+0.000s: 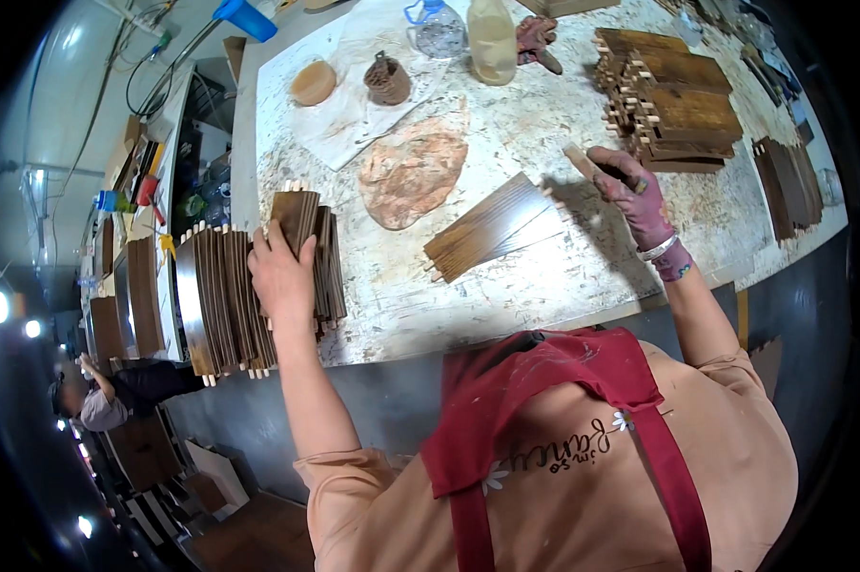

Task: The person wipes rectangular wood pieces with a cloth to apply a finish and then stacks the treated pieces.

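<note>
Two hands show over the one table [382, 319]. The bare left hand [285, 276], at 9 o'clock, lies on a row [222, 300] of brown boards too tightly packed to count; whether it grips any, I cannot tell. At 2 o'clock the gloved right hand [637, 198] grasps one pale block [580, 160]. What looks like one loose board [482, 229] lies between them, towards 1 o'clock. One pile [687, 95] sits at 2, another stack [783, 191] nearer 3. One tub [314, 84] stands at 11, one tin [387, 81] just beside it; two bottles [492, 43] around 12; one spare glove [538, 43] at 1.
</note>
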The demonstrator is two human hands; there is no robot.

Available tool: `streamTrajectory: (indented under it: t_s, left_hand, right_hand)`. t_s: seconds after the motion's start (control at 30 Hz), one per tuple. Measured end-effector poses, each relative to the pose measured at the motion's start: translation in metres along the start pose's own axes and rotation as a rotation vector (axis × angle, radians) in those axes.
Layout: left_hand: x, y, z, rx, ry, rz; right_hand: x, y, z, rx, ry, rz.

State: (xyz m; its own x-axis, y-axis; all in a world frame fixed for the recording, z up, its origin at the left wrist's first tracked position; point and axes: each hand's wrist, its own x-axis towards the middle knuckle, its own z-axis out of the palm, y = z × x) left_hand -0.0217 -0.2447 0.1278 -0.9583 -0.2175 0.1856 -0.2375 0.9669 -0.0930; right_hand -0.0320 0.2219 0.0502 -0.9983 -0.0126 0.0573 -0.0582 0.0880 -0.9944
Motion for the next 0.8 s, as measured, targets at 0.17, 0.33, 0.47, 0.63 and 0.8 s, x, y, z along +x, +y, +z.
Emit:
streamTrajectory:
  t_s: [0.17, 0.33, 0.47, 0.63, 0.8]
  left_hand:
    - [0.012, 0.01, 0.001, 0.063, -0.156, -0.087]
    - [0.014, -0.003, 0.014, 0.081, -0.158, -0.151]
    - [0.011, 0.004, 0.009, 0.109, 0.109, 0.138]
    - [0.017, 0.019, 0.007, 0.311, -0.021, 0.491]
    - [0.028, 0.012, 0.014, 0.4, -0.18, 0.411]
  right_hand:
    - [-0.018, 0.002, -0.004, 0.028, -0.011, 0.057]
    - [-0.027, 0.0, -0.001, 0.036, 0.018, 0.092]
    - [-0.034, 0.002, 0.002, -0.02, 0.03, 0.159]
    - [-0.035, 0.002, 0.013, 0.003, -0.005, 0.143]
    - [-0.035, 0.005, 0.01, -0.024, -0.03, 0.094]
